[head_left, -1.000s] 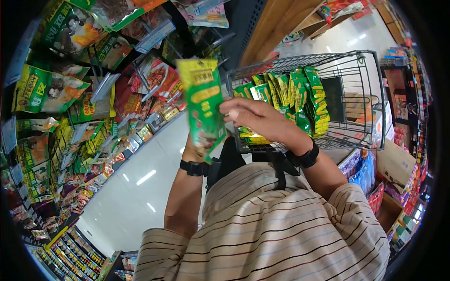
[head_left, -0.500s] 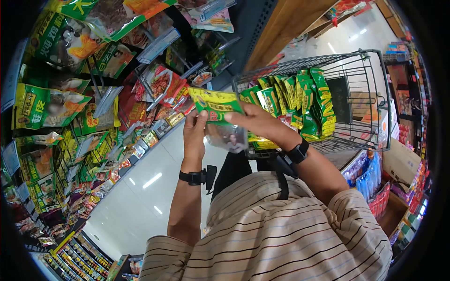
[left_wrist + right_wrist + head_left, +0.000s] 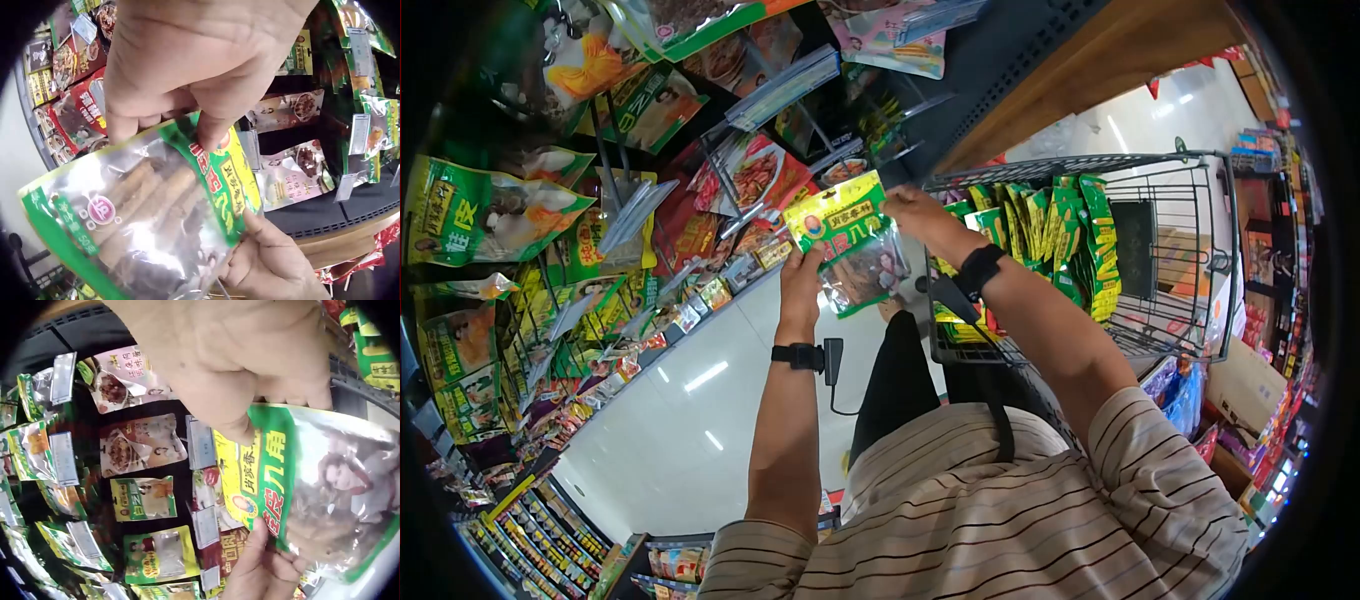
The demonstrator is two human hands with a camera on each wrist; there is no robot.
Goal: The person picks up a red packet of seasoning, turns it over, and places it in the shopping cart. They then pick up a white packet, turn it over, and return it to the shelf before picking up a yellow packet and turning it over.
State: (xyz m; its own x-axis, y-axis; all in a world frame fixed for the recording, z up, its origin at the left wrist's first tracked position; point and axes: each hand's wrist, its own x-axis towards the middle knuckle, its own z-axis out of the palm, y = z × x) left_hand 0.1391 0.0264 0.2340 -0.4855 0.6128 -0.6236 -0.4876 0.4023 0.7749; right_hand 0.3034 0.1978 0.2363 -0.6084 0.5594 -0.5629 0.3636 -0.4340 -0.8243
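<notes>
Both hands hold a green and yellow spice bag (image 3: 863, 262) with a clear window, its printed front turned toward the head camera. Brown bark-like sticks (image 3: 147, 209) show through the plastic in the left wrist view. My left hand (image 3: 801, 285) pinches the bag's left edge, thumb on the front. At the upper right corner, by the yellow header, my right hand (image 3: 928, 222) grips the bag between thumb and curled fingers. The right wrist view shows the right thumb over the yellow band, with the left hand (image 3: 265, 565) on the opposite edge.
A wire shopping cart (image 3: 1172, 160) stands to the right, with rows of green and yellow packets (image 3: 1055, 235) inside. On the left, a shelf of hanging packets (image 3: 495, 215) has price tags (image 3: 785, 88) sticking out. A cardboard box (image 3: 1250, 385) sits beyond the cart.
The bag has turned from its green printed back to its windowed front. The right hand has come to the bag's upper corner, and the left hand now shows at its left edge.
</notes>
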